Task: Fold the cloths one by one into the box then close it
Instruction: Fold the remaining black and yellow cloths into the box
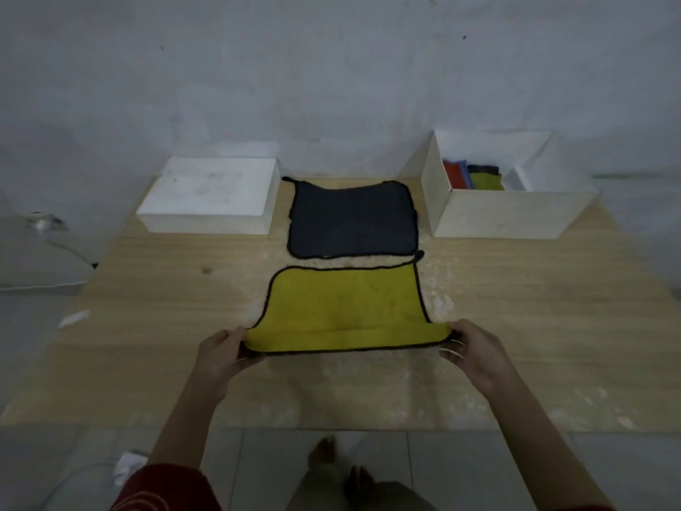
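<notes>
On the near half of the table (147, 363), the left hand (223, 354) and right hand (477, 354) each pinch a near corner of the yellow cloth (346, 307), thumbs on top and fingers curled beneath. The near hem is raised a little, while the rest of the cloth lies flat, yellow side up.

The step in hand looks like the first fold, carrying the near hem over to the far hem. To do it well, both corners should travel together and level. That keeps the hem taut between the hands, so it lands square on the far edge, black trim on black trim. Pressing the crease flat before the next fold would likely keep the bundle compact enough for the box.

Just beyond, apart from the yellow one, a dark cloth (352, 219) lies spread out, not yet folded. Farther back on the right stands the open box (497, 215), with folded cloths (475, 177) in red, blue, dark and yellow at its left side. At the far left sits a white block (210, 197), probably the lid.
</notes>
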